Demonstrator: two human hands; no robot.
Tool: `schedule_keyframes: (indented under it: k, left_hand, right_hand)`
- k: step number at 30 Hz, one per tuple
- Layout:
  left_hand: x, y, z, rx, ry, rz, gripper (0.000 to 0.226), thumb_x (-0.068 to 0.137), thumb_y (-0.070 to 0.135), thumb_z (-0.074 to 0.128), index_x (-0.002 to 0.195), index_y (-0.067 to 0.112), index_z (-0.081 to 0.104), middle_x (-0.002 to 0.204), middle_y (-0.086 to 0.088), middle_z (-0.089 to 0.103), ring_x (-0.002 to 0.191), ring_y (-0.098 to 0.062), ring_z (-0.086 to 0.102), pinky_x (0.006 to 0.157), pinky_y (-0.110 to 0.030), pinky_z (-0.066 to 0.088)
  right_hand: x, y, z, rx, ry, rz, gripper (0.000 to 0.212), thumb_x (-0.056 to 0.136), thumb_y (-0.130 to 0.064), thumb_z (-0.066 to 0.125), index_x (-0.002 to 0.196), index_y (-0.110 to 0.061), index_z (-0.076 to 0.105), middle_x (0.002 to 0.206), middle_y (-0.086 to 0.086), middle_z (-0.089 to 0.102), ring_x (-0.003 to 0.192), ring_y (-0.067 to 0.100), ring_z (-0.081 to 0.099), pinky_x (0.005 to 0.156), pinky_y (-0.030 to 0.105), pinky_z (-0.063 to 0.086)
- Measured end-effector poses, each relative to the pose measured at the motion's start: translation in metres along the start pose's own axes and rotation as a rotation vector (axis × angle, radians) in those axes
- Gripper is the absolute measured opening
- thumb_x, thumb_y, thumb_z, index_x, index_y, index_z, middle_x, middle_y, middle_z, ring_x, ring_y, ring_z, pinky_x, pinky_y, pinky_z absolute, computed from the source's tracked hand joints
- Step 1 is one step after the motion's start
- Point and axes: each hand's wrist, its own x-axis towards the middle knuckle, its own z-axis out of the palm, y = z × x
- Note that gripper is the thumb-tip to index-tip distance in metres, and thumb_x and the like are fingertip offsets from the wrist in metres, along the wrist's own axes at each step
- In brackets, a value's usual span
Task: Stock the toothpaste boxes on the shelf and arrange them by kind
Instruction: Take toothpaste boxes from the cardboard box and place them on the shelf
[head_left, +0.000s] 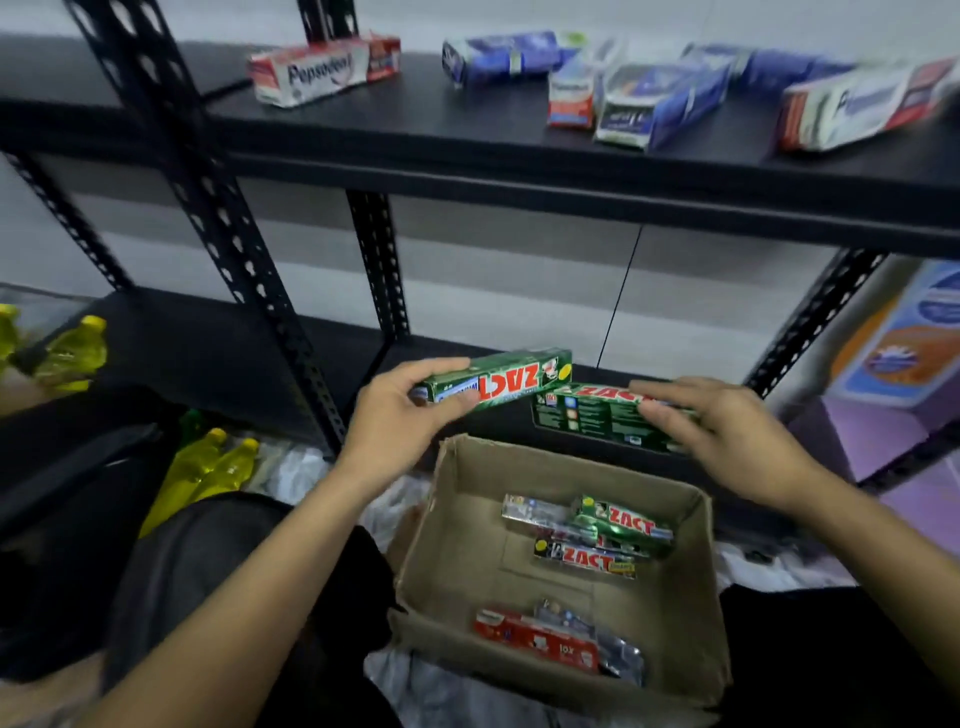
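While our left fingers (441, 366) curl over the top edge of a green ZACT box (511, 382) and the thumb presses from below, our left hand (387, 421) pinches its left end and holds it tilted, logo upside down. Our right hand (727, 431) pinches a second green ZACT box (587, 421), fingers laid along its upper edge, thumb on its face. The boxes meet end to end, the first one's right end just over the second's left corner. Both hang above the far rim of the cardboard carton (447, 519), at the front edge of the lower shelf (208, 353). Behind them the gap up to the upper shelf (467, 150) stands wide. Down in the carton lie more ZACT boxes (623, 525) by the right wall and a red box (535, 636) by the near wall. Up top, a Pepsodent box (322, 70) lies apart from blurred blue boxes (506, 54). Left of the carton stand yellow bottles (208, 467).
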Motion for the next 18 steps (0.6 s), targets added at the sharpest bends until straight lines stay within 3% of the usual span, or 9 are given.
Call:
schedule_keyframes:
  k: [5,8,12,16,18]
  left_hand:
    - [-0.007,0.082,-0.037,-0.066,0.084,0.185,0.032,0.080,0.025,0.082,0.112,0.030,0.075,0.104,0.009,0.076,0.097,-0.012,0.071,0.087,-0.035,0.058]
    - [-0.009,0.120,-0.061,-0.101,0.133,0.292,0.033,0.081,0.024,0.081,0.113,0.030,0.074,0.106,0.008,0.076,0.101,-0.013,0.071,0.086,-0.035,0.058]
    - [0.001,0.155,-0.091,-0.136,0.223,0.421,0.033,0.082,0.022,0.079,0.115,0.023,0.073,0.107,0.006,0.075,0.103,-0.012,0.070,0.087,-0.031,0.058]
    - [0.034,0.169,-0.113,-0.054,0.343,0.485,0.034,0.082,0.026,0.082,0.115,0.027,0.073,0.110,0.008,0.074,0.104,-0.011,0.070,0.090,-0.038,0.057]
    - [0.054,0.172,-0.118,0.025,0.401,0.483,0.035,0.082,0.027,0.082,0.115,0.029,0.074,0.110,0.012,0.074,0.101,-0.004,0.069,0.089,-0.032,0.057]
  right_hand:
    - [0.025,-0.065,-0.078,0.045,0.122,-0.091,0.042,0.093,-0.056,0.048,0.123,-0.034,0.067,0.109,-0.008,0.071,0.101,0.005,0.065,0.089,0.035,0.052]
    - [0.040,-0.098,-0.115,0.081,0.197,-0.171,0.039,0.090,-0.054,0.052,0.118,-0.034,0.070,0.111,-0.018,0.071,0.105,-0.005,0.063,0.091,0.021,0.048]
    - [0.067,-0.135,-0.153,0.115,0.251,-0.215,0.028,0.089,-0.051,0.053,0.109,-0.042,0.069,0.103,-0.032,0.069,0.096,-0.017,0.060,0.084,0.003,0.040]
    - [0.113,-0.156,-0.172,0.069,0.314,-0.172,0.030,0.093,-0.052,0.054,0.107,-0.032,0.072,0.103,-0.017,0.072,0.098,0.003,0.064,0.092,0.027,0.046]
    - [0.139,-0.162,-0.174,0.058,0.341,-0.108,0.028,0.095,-0.047,0.056,0.104,-0.025,0.072,0.103,-0.007,0.072,0.099,0.014,0.064,0.091,0.031,0.046]
